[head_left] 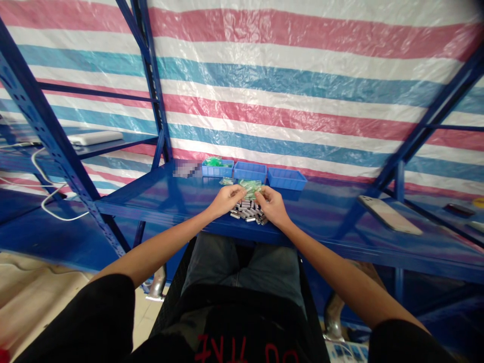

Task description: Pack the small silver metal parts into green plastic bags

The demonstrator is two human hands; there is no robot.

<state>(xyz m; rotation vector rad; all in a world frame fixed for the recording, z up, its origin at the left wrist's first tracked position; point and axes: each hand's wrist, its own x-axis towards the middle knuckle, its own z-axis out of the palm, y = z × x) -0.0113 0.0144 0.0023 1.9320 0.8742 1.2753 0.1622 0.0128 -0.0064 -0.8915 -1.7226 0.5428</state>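
My left hand (229, 198) and my right hand (271, 203) face each other over the front of the blue table. On both, thumb and fingers are closed in a pinch; what lies between them is too small to make out. Between and just behind the fingertips is a heap of shiny, translucent green plastic pieces (250, 186). A pile of short silver metal pieces (248, 212) lies below and between my hands, near the table's front edge. My fingers partly cover both piles.
Three blue bins stand in a row behind the piles: a left bin (217, 172) with green pieces, a middle bin (250, 173) and a right bin (286, 179). A phone (389, 215) lies at right. Blue metal uprights (62, 128) frame the table (325, 212).
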